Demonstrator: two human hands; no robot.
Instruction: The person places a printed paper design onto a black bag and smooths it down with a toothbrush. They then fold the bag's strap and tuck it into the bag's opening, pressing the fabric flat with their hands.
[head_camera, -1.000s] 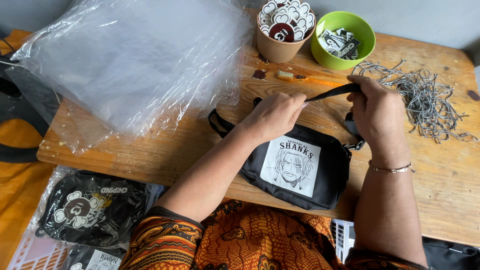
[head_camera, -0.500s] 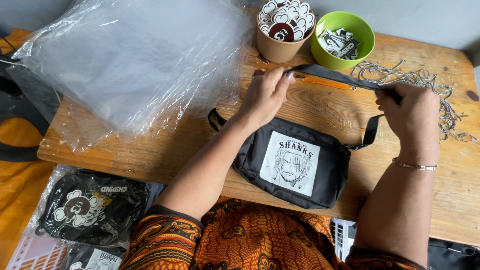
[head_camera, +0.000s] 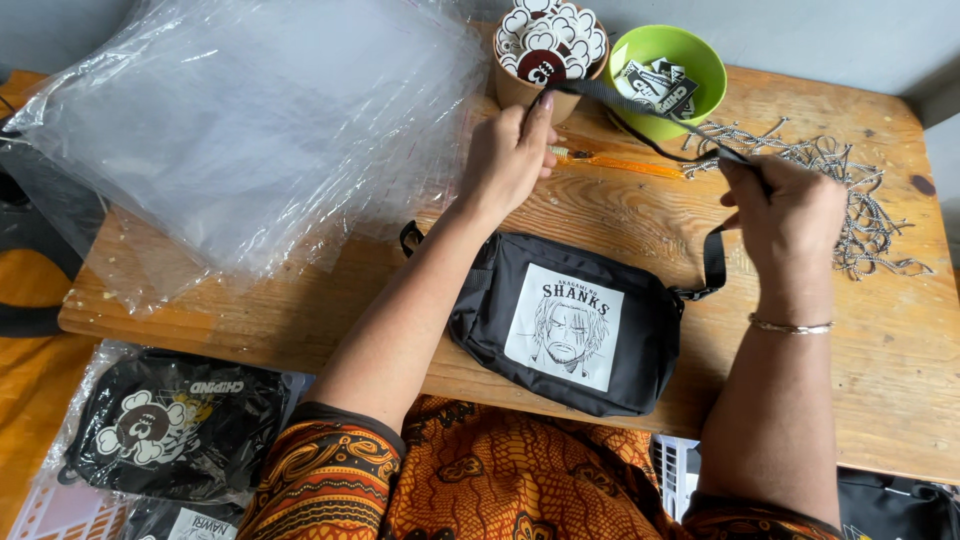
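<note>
Both hands have lifted the black strap (head_camera: 640, 110) higher since a second ago. The left hand (head_camera: 515, 155) and right hand (head_camera: 790, 215) pinch it taut above the black pouch (head_camera: 565, 325).

The pouch (head_camera: 565, 335) lies on the worktop (head_camera: 880, 360) below and between the hands, its strap (head_camera: 640, 112) stretched from the left hand (head_camera: 512, 155) to the right hand (head_camera: 790, 215). Behind the hands stand a cup (head_camera: 530, 92) and a bowl (head_camera: 690, 62). Plastic bags (head_camera: 250, 130) lie left of the left hand, a heap of chains (head_camera: 860, 200) right of the right hand
</note>
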